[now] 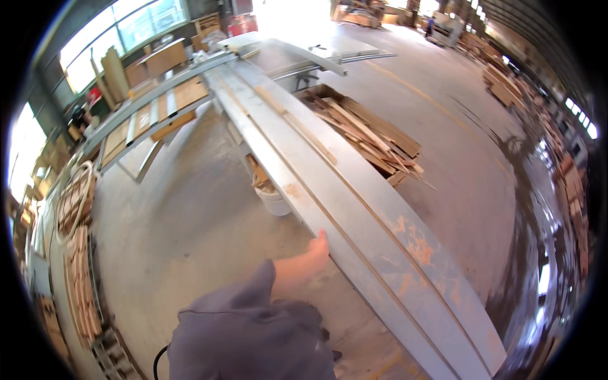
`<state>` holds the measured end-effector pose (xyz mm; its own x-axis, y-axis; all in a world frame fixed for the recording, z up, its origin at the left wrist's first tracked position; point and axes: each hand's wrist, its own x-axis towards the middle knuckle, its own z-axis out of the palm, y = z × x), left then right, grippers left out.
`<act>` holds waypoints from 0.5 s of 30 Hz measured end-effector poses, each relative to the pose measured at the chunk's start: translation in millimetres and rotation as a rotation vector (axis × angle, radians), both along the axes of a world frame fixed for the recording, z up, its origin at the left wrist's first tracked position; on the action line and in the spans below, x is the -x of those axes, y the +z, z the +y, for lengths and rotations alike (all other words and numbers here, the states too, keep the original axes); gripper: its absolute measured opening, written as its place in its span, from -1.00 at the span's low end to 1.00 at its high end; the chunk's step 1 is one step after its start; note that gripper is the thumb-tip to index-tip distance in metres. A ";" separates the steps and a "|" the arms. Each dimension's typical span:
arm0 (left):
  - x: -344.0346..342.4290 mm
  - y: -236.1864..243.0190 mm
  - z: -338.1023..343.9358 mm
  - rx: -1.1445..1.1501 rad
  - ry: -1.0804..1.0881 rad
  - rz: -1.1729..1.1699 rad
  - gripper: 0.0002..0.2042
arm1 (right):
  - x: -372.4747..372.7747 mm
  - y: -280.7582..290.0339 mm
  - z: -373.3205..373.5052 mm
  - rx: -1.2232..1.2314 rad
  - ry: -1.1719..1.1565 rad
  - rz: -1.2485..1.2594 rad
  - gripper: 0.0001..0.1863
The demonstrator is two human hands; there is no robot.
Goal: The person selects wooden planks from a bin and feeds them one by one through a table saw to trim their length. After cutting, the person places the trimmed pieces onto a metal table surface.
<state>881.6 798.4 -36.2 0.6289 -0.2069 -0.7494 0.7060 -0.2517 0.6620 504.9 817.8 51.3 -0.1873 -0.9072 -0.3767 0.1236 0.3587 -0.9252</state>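
My right hand point(318, 247) is at the near left edge of a long grey metal sliding table point(354, 196), its thumb up on the edge and the other fingers mostly hidden. The hand looks closed around that edge. Lengthwise grooves run along the table, and sawdust-coloured patches mark its near part. A thin strip of wood point(310, 137) lies on the table farther up. At the far end the table meets a crosswise metal fence point(164, 82). My left hand is out of view.
Right of the table stands a wooden bin of scrap strips point(380, 136). A white bucket point(273, 201) is below the table's left edge. A slatted side frame point(136, 123) juts left, and stacked wood point(81, 285) lies along the left. Wet floor point(538, 266) shines at right.
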 end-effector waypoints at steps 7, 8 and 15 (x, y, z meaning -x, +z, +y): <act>40.8 20.3 -45.2 -0.369 0.281 -0.291 -0.26 | 74.4 -13.6 -82.9 0.011 0.080 0.023 -0.84; 53.5 45.2 -47.2 -0.376 0.260 -0.290 -0.26 | 86.8 -15.0 -93.9 0.019 0.048 0.046 -0.84; 51.1 76.1 -26.4 -0.476 0.244 -0.366 -0.27 | 138.7 -27.3 -117.7 -0.033 -0.114 0.168 -0.80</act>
<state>830.5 772.0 39.9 0.8483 0.2759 -0.4519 0.5295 -0.4379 0.7266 366.2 700.1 24.1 -0.3508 -0.8640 -0.3611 0.0104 0.3820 -0.9241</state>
